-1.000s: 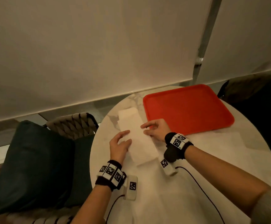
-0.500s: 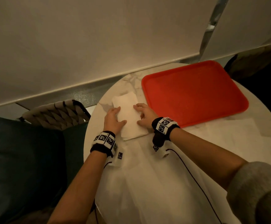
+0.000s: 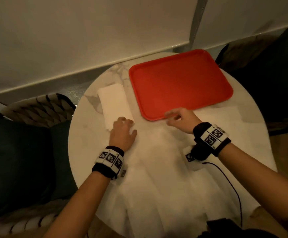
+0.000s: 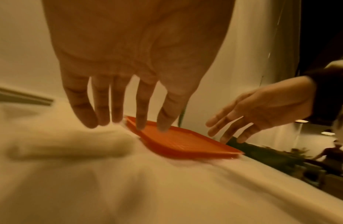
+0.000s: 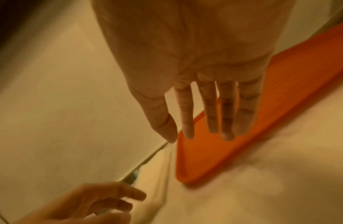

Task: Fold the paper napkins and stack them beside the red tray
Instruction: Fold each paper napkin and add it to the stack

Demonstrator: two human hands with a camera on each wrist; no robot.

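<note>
A folded white napkin stack (image 3: 113, 103) lies on the round marble table (image 3: 253, 140), just left of the red tray (image 3: 179, 83). My left hand (image 3: 124, 127) hovers over the stack's near end with relaxed, empty fingers (image 4: 116, 109); the stack (image 4: 70, 145) shows as a blurred white bar below them. Fingers spread, my right hand (image 3: 177, 117) holds nothing and hangs over the tray's near left corner (image 5: 195, 166). Unfolded white napkins (image 3: 165, 169) cover the table between my forearms.
Another flat napkin (image 3: 225, 115) lies right of my right hand, along the tray's near edge. A woven chair with a dark cushion (image 3: 19, 160) stands left of the table. A pale wall (image 3: 88, 31) rises behind it. A black cable (image 3: 232, 186) trails from my right wrist.
Both hands have let go of the folded napkin and pulled back toward me. My right hand has swung right to the tray's corner. The camera view has shifted.
</note>
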